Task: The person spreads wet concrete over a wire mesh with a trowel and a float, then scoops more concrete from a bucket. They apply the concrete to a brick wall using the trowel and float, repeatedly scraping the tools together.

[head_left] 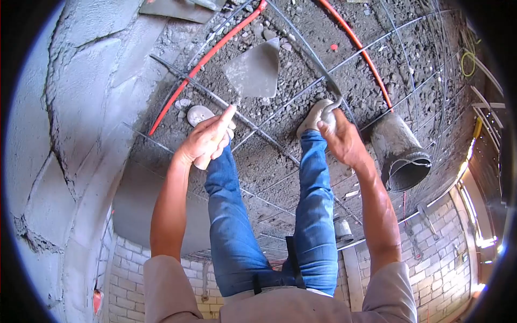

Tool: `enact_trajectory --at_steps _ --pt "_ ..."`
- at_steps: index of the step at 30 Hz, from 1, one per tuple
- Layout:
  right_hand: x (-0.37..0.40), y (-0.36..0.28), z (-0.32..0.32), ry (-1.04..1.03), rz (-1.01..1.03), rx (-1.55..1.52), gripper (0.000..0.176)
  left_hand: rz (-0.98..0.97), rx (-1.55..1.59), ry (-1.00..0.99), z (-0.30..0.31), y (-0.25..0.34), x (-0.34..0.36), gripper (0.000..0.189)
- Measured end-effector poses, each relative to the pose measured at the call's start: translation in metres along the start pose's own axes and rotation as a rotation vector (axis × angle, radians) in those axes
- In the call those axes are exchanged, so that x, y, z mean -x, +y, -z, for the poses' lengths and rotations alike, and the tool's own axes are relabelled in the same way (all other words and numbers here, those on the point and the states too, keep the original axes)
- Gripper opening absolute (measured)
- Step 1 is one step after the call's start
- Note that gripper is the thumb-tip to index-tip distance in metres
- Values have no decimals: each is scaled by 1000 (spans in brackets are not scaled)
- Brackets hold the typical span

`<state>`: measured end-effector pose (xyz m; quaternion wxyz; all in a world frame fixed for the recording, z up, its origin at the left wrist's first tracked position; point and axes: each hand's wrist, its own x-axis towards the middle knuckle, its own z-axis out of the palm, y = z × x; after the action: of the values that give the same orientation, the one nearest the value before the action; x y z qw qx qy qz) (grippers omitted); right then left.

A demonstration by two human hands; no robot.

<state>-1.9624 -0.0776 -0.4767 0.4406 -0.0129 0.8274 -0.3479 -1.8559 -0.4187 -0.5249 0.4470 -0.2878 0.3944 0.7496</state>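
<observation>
My left hand is wrapped round the pale handle of a pointed trowel, whose grey blade lies over the gravel ahead of my left shoe. In my right hand is the handle end of a second metal tool; its narrow, dark blade extends up and left above the steel bars. Beneath that hand is my right shoe. Steel bars cross over the gravel around both shoes.
Red tubes run across the gravel. A wide pipe with an open end sits to the right. Rough grey wall rises at left. Another flat metal blade lies at the top. Loose wires hang at right.
</observation>
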Motion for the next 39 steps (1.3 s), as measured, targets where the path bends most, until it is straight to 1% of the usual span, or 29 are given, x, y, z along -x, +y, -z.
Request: enact_trajectory --at_steps 2,3,5,6,7,8,10,11,12,14,15,16,18,19,20,22,23,24,25,26,28,29,30,32,33,34,36,37,39 --pt "-4 -8 1 -123 -90 -1 47 -13 61 36 -4 1 2 40" --pt "-6 -15 -4 -129 -86 -4 47 -33 -32 43 -7 3 1 40" --pt "-11 -29 -17 -201 -277 25 49 -11 -61 90 -9 -1 -5 40" --pt "-3 -27 -32 -210 -147 83 49 6 -91 132 -10 -1 -12 40" --pt "10 -26 -55 -211 -83 65 49 46 -85 195 -12 1 -20 39" --pt "20 -24 -72 -222 -23 45 48 52 -82 198 -12 -9 -22 39" --pt "14 -20 -78 -202 -21 48 48 57 89 302 -8 -28 -31 38" --pt "9 -16 -81 -183 -23 51 47 83 66 323 -15 -28 -29 38" --pt "-8 -7 -85 -169 -82 -8 47 85 75 295 -19 -37 -27 43" --pt "-14 -8 -98 -70 -68 -90 47 106 86 290 -25 -41 -28 41" --pt "-6 -19 -103 -117 -19 -56 49 100 5 322 -24 -38 -31 37" --pt "10 -29 -108 -174 7 -22 50 106 10 334 -25 -40 -31 37" --pt "9 -22 -114 -202 -27 -96 53 65 37 393 -24 -44 -35 32" --pt "-9 -4 -114 -158 -107 -187 53 44 39 311 -20 -50 -29 28" --pt "-25 17 -114 -122 -186 -278 52 106 57 297 -22 -48 -21 28" --pt "-61 86 -116 -33 -383 -177 50 -9 -26 219 -16 -43 -1 30" --pt "-54 65 -97 -18 -370 -216 49 -65 23 220 -10 -38 7 33" --pt "-36 44 -79 -13 -369 -253 48 8 20 343 -3 -28 9 31" --pt "-27 63 -86 33 -277 -245 49 -14 -104 402 9 -21 9 28" --pt "-14 65 -88 34 -284 -245 49 -41 -230 456 23 -13 9 26" --pt "-4 63 -86 -7 -259 -265 50 -150 -754 650 59 -5 7 32" --pt "-2 70 -88 -72 -286 -264 49 -141 -922 708 60 18 16 35" --pt "-2 69 -90 -73 -277 -272 49 -125 -1094 767 57 48 28 39" --pt "1 64 -95 -57 -288 -162 48 -64 -1359 716 66 86 41 37" --pt "1 55 -94 -103 -349 -243 47 -29 -1500 683 73 101 42 34" --pt "2 58 -99 -105 -352 -256 47 42 -1658 662 77 115 42 31" --pt "3 64 -107 -133 -376 -341 46 116 -1977 632 84 141 33 34" --pt "4 66 -108 -130 -340 -267 48 114 -1982 622 86 152 25 34" --pt "7 74 -115 -134 -396 -279 49 200 -2225 615 88 170 8 24"
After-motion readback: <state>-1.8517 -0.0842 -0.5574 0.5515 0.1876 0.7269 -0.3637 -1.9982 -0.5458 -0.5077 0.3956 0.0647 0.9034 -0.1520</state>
